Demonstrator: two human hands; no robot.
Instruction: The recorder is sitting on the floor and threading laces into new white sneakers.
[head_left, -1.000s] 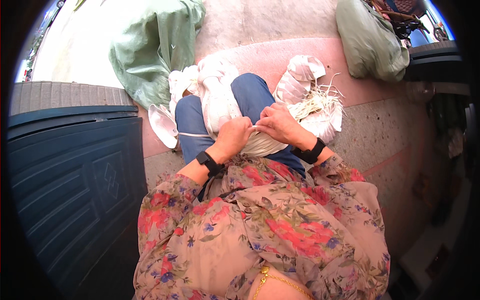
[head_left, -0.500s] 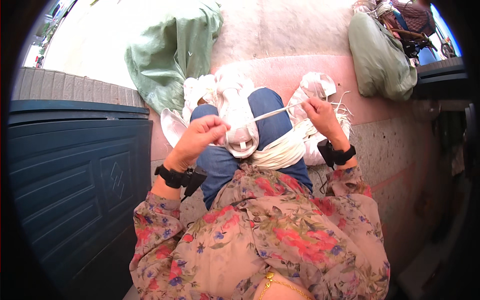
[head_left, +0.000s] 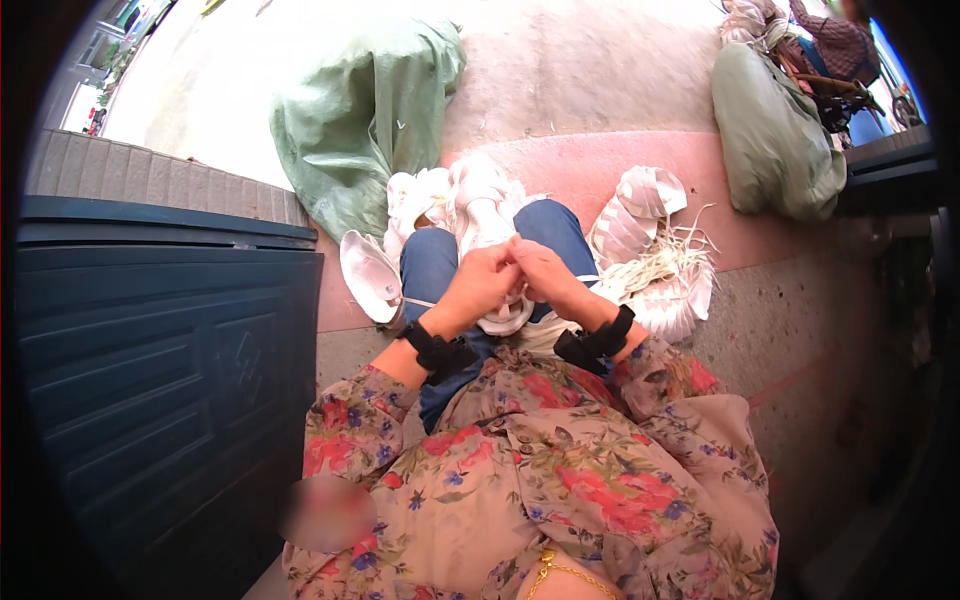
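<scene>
On my lap, between the thighs, lies a white shoe (head_left: 482, 215), its toe end away from me and its near end under my hands. My left hand (head_left: 484, 280) and my right hand (head_left: 545, 270) meet over it, fingers closed and fingertips touching. A flat white shoelace was stretched between them a moment before; now the fingers cover it almost wholly. Part of a bundle of cream laces (head_left: 540, 338) shows on my lap below the right wrist.
White shoe pieces (head_left: 370, 275) lie beside my left knee. Right of my right knee sit more white uppers (head_left: 640, 215) with loose laces (head_left: 665, 265). Green sacks stand far left (head_left: 365, 120) and far right (head_left: 775, 140). A dark blue panelled door (head_left: 170, 370) is at left.
My hands have come together over the shoe from wide apart, the right one moving left and toward me. The shoelace stretched between them is no longer visible. The view has shifted slightly.
</scene>
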